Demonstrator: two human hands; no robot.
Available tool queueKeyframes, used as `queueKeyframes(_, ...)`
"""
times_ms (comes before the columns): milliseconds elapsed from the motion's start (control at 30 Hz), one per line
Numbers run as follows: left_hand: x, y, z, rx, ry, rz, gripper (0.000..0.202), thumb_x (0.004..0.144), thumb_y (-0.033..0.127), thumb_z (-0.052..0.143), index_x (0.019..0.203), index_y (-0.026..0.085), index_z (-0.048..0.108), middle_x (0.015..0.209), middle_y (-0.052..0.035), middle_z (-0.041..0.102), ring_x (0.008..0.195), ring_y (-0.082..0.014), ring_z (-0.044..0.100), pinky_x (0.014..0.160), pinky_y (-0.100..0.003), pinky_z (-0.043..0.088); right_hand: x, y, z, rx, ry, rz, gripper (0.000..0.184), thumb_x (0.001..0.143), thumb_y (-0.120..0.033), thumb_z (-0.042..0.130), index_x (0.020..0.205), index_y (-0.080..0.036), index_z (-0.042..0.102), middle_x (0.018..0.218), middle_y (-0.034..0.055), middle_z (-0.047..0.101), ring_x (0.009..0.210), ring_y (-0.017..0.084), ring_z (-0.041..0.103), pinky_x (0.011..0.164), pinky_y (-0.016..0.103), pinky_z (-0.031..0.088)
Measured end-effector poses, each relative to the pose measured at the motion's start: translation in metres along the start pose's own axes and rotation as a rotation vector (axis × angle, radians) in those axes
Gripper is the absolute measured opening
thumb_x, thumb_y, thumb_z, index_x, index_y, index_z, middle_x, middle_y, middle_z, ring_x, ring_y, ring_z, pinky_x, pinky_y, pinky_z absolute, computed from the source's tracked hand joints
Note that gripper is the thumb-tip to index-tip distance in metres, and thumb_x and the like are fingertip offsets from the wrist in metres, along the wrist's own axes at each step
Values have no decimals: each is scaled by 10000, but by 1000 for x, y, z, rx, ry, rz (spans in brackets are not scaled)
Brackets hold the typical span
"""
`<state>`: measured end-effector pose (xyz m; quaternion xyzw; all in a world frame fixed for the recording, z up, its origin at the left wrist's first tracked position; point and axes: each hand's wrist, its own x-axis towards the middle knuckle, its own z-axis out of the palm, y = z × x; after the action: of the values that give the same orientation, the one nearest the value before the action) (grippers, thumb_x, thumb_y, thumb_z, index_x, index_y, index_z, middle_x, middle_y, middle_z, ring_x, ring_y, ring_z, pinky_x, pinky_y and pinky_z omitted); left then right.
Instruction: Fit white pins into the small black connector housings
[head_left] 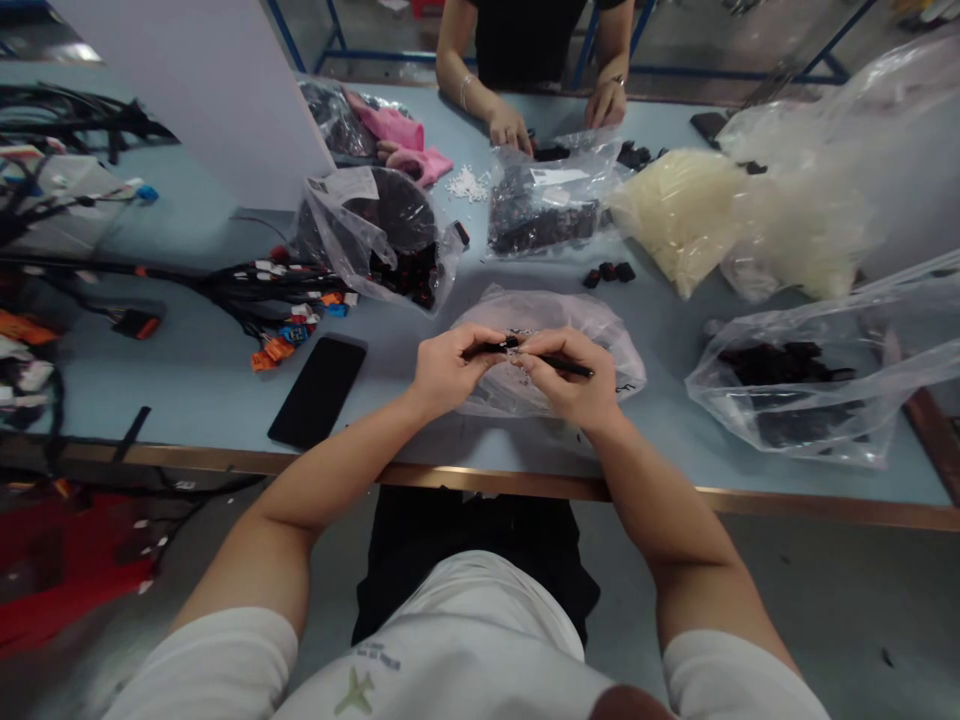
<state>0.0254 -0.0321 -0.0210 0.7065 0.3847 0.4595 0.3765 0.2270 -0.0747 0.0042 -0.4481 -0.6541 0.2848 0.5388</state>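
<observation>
Over a translucent plastic bag (480, 390) near the table's front edge, my two hands meet. My left hand (448, 372) is closed around a small black connector (491, 347), holding it level. In my right hand (574, 375) is a thin black pen-like tool (566, 366), gripped between thumb and fingers with its tip pointing left at the connector. Small pale bits lie on the bag under my fingers; whether the tool's tip touches the connector I cannot tell.
A black phone (318, 392) lies left, beside wire harnesses (232, 290). Bags of black connectors stand behind (409, 270) and right (795, 410). Several loose connectors (609, 273) sit beyond my hands, near a bag of yellowish parts (679, 215). Across the table, a co-worker's hands (510, 128) handle black parts.
</observation>
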Motion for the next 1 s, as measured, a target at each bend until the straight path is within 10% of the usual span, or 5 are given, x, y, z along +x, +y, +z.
queueKeyframes(1000,-2,2,-3,215,-6,75,138,928,314,828,1062,284,838,1044,11,870,934,-190,833,868,-273,651,2,2,1,-39,-79,-177,64,930,-227,710,928,-287,734,878,6,787,828,199,775,776,370,614)
